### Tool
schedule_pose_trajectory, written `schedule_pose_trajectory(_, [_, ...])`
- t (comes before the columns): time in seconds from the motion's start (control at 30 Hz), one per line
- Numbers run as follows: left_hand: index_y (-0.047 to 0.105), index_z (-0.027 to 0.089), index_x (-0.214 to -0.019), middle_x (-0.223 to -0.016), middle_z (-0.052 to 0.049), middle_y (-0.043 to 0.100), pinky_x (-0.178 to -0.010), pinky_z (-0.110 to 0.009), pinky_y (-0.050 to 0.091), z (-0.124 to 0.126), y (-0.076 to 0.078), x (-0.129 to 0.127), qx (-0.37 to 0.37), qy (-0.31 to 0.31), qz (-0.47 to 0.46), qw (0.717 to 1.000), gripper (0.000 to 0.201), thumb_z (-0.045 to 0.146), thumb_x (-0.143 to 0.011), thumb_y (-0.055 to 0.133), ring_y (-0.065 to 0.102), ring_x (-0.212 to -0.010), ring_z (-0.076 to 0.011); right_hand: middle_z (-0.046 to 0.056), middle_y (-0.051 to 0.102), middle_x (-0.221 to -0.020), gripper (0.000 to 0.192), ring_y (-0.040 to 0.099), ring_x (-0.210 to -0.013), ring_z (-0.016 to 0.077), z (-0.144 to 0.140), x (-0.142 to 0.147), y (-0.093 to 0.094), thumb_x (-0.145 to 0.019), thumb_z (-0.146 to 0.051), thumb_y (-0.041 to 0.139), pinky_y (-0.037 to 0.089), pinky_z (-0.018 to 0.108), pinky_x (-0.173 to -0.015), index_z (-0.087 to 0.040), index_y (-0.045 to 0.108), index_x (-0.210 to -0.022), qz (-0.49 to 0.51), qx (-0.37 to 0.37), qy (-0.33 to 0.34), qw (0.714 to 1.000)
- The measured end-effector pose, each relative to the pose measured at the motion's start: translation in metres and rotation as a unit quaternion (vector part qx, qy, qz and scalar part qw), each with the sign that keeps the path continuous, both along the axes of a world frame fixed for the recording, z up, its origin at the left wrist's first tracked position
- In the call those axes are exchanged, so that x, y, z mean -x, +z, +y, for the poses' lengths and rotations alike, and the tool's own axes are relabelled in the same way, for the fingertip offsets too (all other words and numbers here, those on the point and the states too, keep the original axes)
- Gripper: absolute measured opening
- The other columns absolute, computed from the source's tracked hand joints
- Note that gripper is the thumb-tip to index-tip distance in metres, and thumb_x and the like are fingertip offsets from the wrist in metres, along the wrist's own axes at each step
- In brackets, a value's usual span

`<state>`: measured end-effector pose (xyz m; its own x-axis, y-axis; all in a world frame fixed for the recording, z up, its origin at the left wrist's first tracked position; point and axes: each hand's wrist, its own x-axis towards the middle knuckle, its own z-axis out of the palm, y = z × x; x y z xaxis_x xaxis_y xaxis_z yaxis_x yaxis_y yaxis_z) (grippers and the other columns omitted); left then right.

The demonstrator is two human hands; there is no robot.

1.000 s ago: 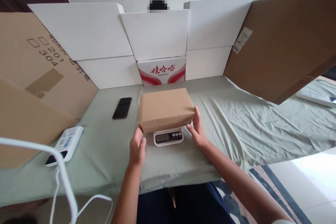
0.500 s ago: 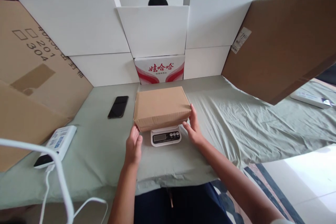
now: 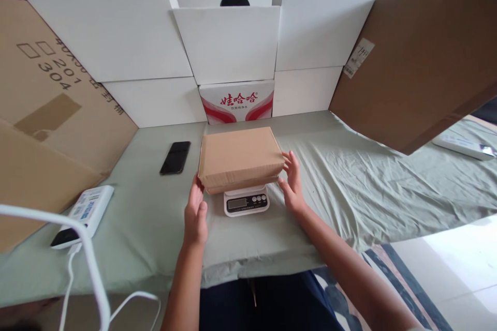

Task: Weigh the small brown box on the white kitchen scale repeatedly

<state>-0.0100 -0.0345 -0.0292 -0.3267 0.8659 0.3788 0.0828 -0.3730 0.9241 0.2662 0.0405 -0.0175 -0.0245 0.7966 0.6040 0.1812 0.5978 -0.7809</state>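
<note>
- The brown box (image 3: pixel 239 158) sits on the small scale (image 3: pixel 246 201) on the green cloth (image 3: pixel 349 186).
- The left hand (image 3: pixel 195 212) touches its left corner, fingers open.
- The right hand (image 3: pixel 292 181) is spread just beside its right end, holding nothing.

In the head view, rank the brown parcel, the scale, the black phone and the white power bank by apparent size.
1. brown parcel
2. white power bank, though nearness to the camera may inflate it
3. scale, partly hidden under the parcel, and black phone: too alike to rank
</note>
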Motion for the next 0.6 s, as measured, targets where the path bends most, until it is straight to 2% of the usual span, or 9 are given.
schedule_pose_trajectory(0.1, [0.042,0.016,-0.163,-0.165,-0.021,0.046,-0.13,-0.052,0.029,0.0,0.001,-0.001,0.013,0.0,0.0,1.0,0.091,0.07,-0.091,0.059,0.036,-0.158,-0.0383,0.009,0.04,-0.163,0.074,0.049,-0.148,0.0335,0.0,0.0,0.002,-0.1,-0.063,0.052,0.047,0.06,-0.119,-0.044,0.023,-0.165,0.01,0.01,0.005,1.0])
schedule_pose_trajectory(0.27, [0.045,0.014,-0.161,-0.162,-0.023,0.05,-0.128,-0.054,0.033,-0.003,-0.001,-0.002,0.026,-0.011,-0.006,1.0,0.094,0.072,-0.089,0.061,0.04,-0.156,-0.0397,0.006,0.036,-0.17,0.071,0.04,-0.156,0.0334,-0.004,0.0,0.0,-0.1,-0.062,0.053,0.047,0.056,-0.121,-0.043,0.027,-0.164,-0.012,0.049,0.053,0.997])
schedule_pose_trajectory(0.4, [0.052,0.014,-0.156,-0.157,-0.024,0.055,-0.126,-0.056,0.036,-0.003,0.003,-0.002,0.027,-0.003,-0.002,1.0,0.09,0.073,-0.089,0.059,0.041,-0.155,-0.0415,0.005,0.038,-0.169,0.069,0.044,-0.154,0.0327,-0.005,-0.004,0.003,-0.1,-0.061,0.053,0.05,0.055,-0.119,-0.043,0.03,-0.163,-0.001,0.053,0.066,0.996])
schedule_pose_trajectory(0.5, [0.054,0.014,-0.153,-0.154,-0.023,0.058,-0.124,-0.056,0.039,0.012,0.023,0.002,-0.009,0.009,-0.006,1.0,0.083,0.068,-0.09,0.061,0.047,-0.151,-0.0411,0.006,0.04,-0.168,0.07,0.047,-0.152,0.0329,0.009,-0.004,0.023,-0.099,-0.063,0.054,0.051,0.053,-0.118,-0.042,0.031,-0.162,0.01,0.038,0.054,0.998])
schedule_pose_trajectory(0.6, [0.057,0.016,-0.15,-0.156,-0.021,0.057,-0.124,-0.055,0.04,0.051,0.052,0.008,-0.052,0.005,0.011,0.999,0.078,0.064,-0.09,0.064,0.05,-0.149,-0.0398,0.007,0.044,-0.165,0.074,0.053,-0.146,0.0327,0.043,0.002,0.047,-0.097,-0.067,0.053,0.052,0.052,-0.116,-0.04,0.03,-0.163,0.026,0.012,0.041,0.999])
